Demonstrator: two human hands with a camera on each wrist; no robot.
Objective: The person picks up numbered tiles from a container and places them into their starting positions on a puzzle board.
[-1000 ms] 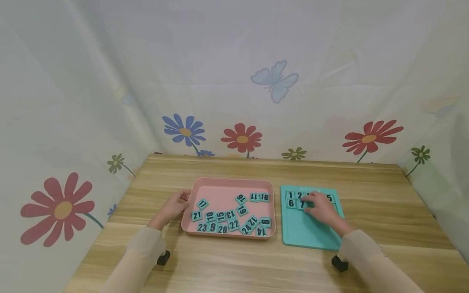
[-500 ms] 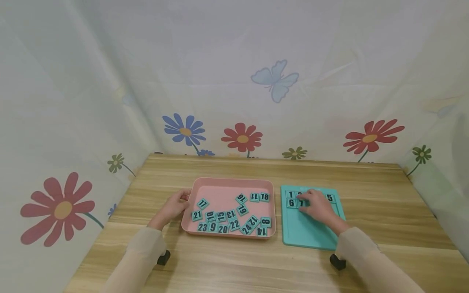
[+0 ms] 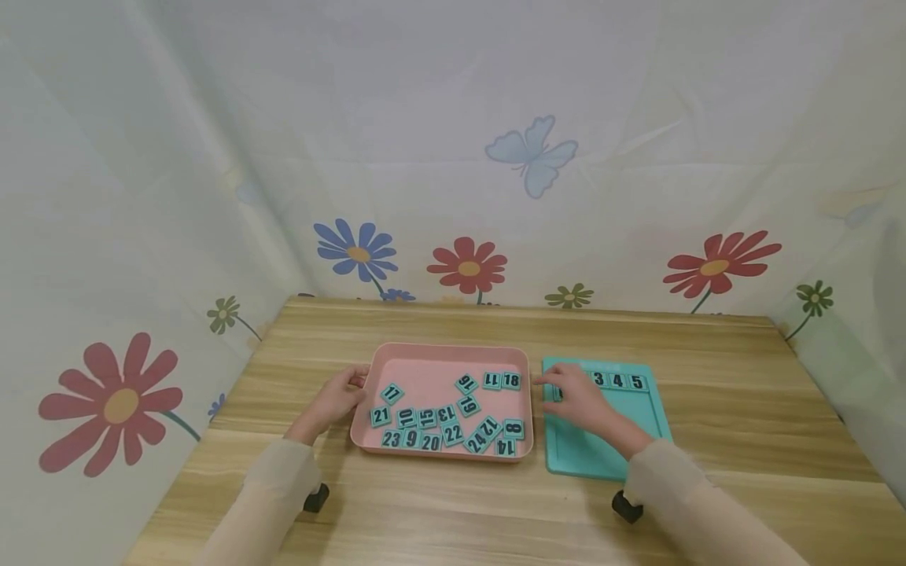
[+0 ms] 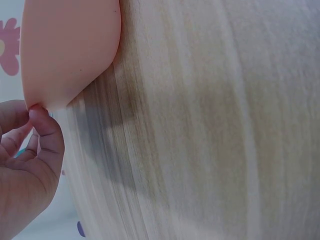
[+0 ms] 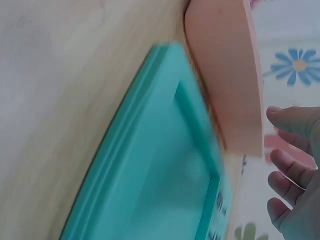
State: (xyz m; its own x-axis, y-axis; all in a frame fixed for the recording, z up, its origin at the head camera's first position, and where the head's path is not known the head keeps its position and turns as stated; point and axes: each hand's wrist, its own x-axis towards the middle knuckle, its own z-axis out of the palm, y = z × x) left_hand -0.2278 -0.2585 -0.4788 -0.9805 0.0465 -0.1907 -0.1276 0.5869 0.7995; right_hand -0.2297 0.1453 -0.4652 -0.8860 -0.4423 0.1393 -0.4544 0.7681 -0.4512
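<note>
My left hand (image 3: 336, 401) pinches the left rim of a pink tray (image 3: 421, 376) between thumb and fingers; the left wrist view shows the fingertips at the tray's edge (image 4: 70, 55). Numbered turquoise tiles lie scattered in the tray, among them 17 (image 3: 392, 394), 18 (image 3: 510, 381) and 8 (image 3: 513, 428). Over the left side of a turquoise board (image 3: 587, 452) hovers my right hand (image 3: 582, 399), holding nothing, its fingers spread apart and pointing at the tray. Tiles 3 (image 3: 598, 380), 4 and 5 show in the board's top row; the hand covers tiles to their left.
Both tray and board rest on a wooden table (image 3: 453, 511), with a narrow strip of wood between them. Behind stands a pale curtain (image 3: 396, 141) printed with flowers and a butterfly. Black wrist mounts (image 3: 627, 507) sit under the sleeves.
My right hand has left the tiles on the board and moved left toward the tray, uncovering 3 and 4. My left hand keeps its place on the tray.
</note>
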